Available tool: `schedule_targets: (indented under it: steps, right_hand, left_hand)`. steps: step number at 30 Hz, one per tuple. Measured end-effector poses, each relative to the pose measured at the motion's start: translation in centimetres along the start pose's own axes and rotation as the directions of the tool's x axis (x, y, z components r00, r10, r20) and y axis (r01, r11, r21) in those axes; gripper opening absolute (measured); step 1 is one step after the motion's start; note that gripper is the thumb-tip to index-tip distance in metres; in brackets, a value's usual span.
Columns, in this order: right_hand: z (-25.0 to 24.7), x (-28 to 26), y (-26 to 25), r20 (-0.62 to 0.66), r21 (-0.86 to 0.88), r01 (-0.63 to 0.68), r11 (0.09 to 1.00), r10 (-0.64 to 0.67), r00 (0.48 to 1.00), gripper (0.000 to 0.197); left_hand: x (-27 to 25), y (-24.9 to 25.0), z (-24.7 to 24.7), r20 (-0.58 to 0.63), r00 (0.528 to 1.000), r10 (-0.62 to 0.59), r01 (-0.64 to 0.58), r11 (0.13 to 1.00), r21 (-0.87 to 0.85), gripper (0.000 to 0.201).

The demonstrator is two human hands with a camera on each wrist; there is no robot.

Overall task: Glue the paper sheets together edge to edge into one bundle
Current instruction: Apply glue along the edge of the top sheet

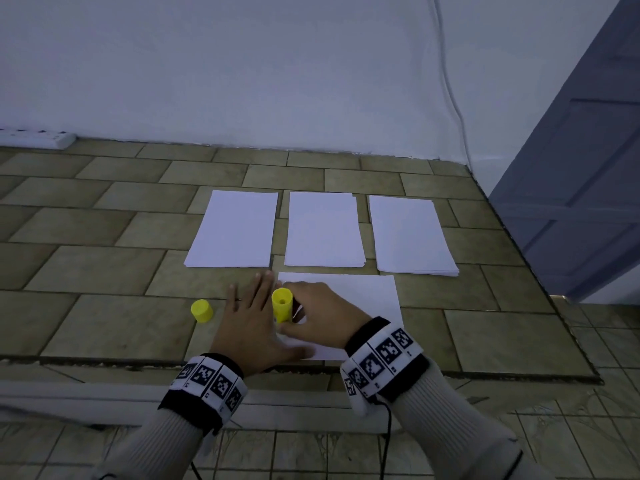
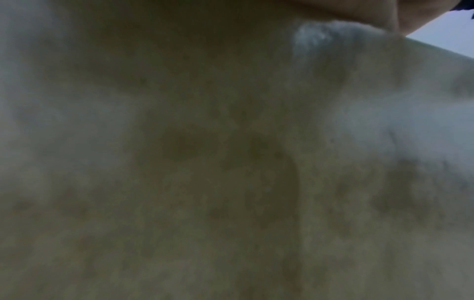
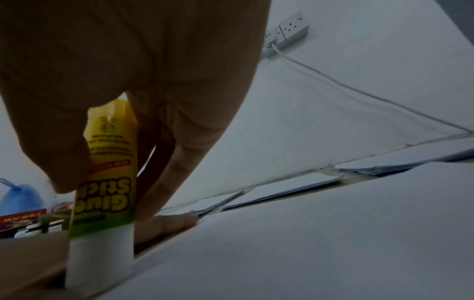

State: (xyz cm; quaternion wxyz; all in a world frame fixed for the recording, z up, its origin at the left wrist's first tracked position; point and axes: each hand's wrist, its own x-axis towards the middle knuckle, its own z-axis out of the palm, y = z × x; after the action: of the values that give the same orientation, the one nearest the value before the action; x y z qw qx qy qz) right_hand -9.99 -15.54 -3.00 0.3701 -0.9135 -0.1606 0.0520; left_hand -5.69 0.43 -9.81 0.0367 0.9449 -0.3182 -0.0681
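Observation:
Three stacks of white paper lie side by side on the tiled floor: left stack (image 1: 233, 230), middle stack (image 1: 323, 230), right stack (image 1: 412, 235). A single white sheet (image 1: 360, 299) lies in front of them. My right hand (image 1: 318, 315) grips a yellow glue stick (image 1: 282, 304) upside down, its white glue end (image 3: 100, 257) pressed on the sheet's left edge (image 3: 256, 253). My left hand (image 1: 247, 323) lies flat with straight fingers, pressing the floor and the sheet's left edge beside the glue stick. The yellow cap (image 1: 201, 310) stands on the floor left of my left hand. The left wrist view is only blur.
A white power strip (image 1: 38, 138) lies at the wall, far left. A white cable (image 1: 446, 81) runs down the wall. A grey-blue door (image 1: 581, 185) stands at the right. A step edge (image 1: 104, 362) crosses the floor under my wrists.

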Motion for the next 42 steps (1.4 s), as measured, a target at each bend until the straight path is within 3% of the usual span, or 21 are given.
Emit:
schedule_targets:
  steps: [6,12,16,27,34,42]
  right_hand:
    - [-2.1,3.0,1.3,-0.076,-0.024,-0.061,0.998,0.059,0.995,0.011]
    - [-3.2,4.7,2.6,-0.130,-0.053,-0.175,0.983,0.167,0.977,0.017]
    - [-3.8,2.5,3.1,-0.149,0.094,-0.187,0.978,0.199,0.969,0.012]
    - [-3.5,-6.1,3.8,-0.037,0.189,-0.149,0.970,0.159,0.987,0.019]
    - [-3.3,-5.6,3.8,-0.049,0.134,-0.105,0.985,0.113,0.992,0.019]
    - [-5.3,-2.4,4.9,-0.128,0.103,-0.139,0.985,0.151,0.980,0.010]
  left_hand:
    - [-0.2,-0.1,-0.2,-0.003,0.999,-0.048,0.048,0.999,-0.004,0.143]
    - [-0.2,0.0,-0.4,0.010,0.999,-0.043,0.043,0.999,-0.014,0.145]
    - [-0.3,0.0,-0.4,0.014,0.999,-0.048,0.048,0.998,-0.029,0.145]
    - [-0.3,0.0,-0.3,0.003,0.999,-0.045,0.045,0.999,-0.017,0.144]
    - [-0.3,0.1,-0.4,0.005,0.999,-0.050,0.050,0.999,-0.008,0.144]
    - [-0.3,0.2,-0.6,0.042,0.997,-0.060,0.059,0.998,0.012,0.144]
